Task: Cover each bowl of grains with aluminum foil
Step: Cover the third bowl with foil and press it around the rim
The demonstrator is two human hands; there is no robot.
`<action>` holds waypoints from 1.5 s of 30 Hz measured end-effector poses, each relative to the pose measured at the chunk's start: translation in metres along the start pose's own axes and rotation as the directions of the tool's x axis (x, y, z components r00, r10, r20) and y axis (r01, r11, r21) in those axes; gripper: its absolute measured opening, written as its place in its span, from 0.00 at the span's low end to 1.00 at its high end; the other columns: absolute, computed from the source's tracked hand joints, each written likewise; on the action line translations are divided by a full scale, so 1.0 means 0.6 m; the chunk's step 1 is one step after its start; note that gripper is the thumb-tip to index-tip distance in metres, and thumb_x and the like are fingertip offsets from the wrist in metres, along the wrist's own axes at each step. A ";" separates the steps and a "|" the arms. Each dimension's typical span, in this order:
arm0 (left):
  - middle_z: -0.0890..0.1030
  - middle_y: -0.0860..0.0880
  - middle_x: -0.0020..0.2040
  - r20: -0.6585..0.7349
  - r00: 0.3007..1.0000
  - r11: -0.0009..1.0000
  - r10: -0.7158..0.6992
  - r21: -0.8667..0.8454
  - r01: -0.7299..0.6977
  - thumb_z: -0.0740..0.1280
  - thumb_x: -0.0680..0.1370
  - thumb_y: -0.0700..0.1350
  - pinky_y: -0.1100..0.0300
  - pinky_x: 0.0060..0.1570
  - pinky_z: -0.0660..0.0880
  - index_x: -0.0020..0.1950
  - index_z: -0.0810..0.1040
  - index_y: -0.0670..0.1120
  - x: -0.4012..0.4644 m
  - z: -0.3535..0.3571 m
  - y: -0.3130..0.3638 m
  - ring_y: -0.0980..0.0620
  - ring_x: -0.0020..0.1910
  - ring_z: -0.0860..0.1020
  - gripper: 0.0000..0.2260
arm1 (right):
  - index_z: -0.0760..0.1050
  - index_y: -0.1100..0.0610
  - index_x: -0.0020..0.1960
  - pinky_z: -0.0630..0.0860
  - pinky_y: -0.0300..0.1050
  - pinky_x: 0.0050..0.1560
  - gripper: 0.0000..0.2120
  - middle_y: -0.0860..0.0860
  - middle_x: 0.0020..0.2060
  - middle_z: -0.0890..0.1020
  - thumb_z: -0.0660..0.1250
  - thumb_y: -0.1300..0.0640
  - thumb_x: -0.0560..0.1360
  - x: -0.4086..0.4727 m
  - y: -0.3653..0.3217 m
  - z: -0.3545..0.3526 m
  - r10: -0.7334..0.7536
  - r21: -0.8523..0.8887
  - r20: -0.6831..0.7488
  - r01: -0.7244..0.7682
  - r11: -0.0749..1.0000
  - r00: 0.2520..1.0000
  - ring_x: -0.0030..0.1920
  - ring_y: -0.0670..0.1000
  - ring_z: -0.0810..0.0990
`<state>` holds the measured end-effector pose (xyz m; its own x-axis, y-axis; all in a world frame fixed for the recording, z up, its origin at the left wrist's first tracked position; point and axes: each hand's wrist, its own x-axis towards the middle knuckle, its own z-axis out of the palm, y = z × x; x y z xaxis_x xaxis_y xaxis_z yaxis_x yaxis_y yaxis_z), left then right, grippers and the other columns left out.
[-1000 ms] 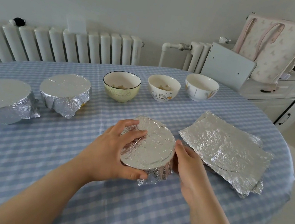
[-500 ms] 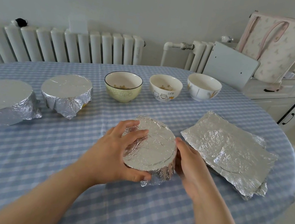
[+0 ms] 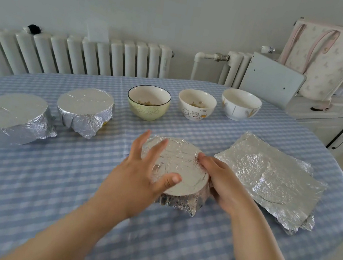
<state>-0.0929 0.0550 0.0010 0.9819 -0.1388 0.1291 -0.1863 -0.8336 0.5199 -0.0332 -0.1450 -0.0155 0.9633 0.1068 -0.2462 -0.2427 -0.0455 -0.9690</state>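
Foil crimping on third bowl [image 3: 179, 169] in hand, bowl near table's front edge, centre. My left hand [image 3: 139, 169] over lid, fingers spread and straight, thumb lying on foil top, gripping nothing. My right hand [image 3: 218, 181] cups bowl's right side, fingers curled against foil skirt. Two wrapped bowls [image 3: 85, 108] toward left edge; three uncovered bowls [image 3: 196, 104] along far edge. Foil sheets [image 3: 271, 178] near right edge. Next, I judge: finish tucking, set aside, take fresh sheet.
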 end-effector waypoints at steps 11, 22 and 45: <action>0.54 0.62 0.78 0.090 0.951 0.955 0.295 0.013 -0.298 0.49 0.68 0.79 0.46 0.76 0.50 0.71 0.66 0.66 0.051 -0.001 -0.023 0.56 0.78 0.45 0.35 | 0.76 0.56 0.48 0.71 0.44 0.38 0.13 0.52 0.38 0.79 0.61 0.46 0.79 -0.001 -0.011 -0.011 -0.054 -0.211 0.083 0.071 0.975 0.995 0.39 0.51 0.77; 0.50 0.59 0.79 0.179 0.941 0.938 0.286 0.148 -0.313 0.42 0.65 0.80 0.45 0.76 0.48 0.72 0.64 0.68 0.047 -0.007 -0.017 0.51 0.79 0.42 0.39 | 0.66 0.49 0.73 0.65 0.37 0.67 0.30 0.38 0.65 0.71 0.59 0.38 0.74 -0.035 0.013 0.018 -0.425 -0.336 -0.050 0.386 0.859 0.904 0.65 0.37 0.70; 0.62 0.61 0.74 -0.045 0.987 0.972 0.151 -0.175 -0.157 0.61 0.62 0.77 0.58 0.69 0.61 0.66 0.73 0.63 0.033 0.017 -0.023 0.58 0.73 0.60 0.36 | 0.71 0.60 0.45 0.72 0.37 0.27 0.14 0.46 0.27 0.78 0.60 0.48 0.75 -0.061 0.053 0.032 -0.235 0.306 -0.167 0.277 0.911 0.958 0.27 0.43 0.75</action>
<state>-0.0708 0.0583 -0.0120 0.9397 -0.2394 0.2442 -0.3415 -0.6949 0.6328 -0.0782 -0.1315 -0.0375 0.9986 -0.0532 -0.0055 0.0103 0.2920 -0.9564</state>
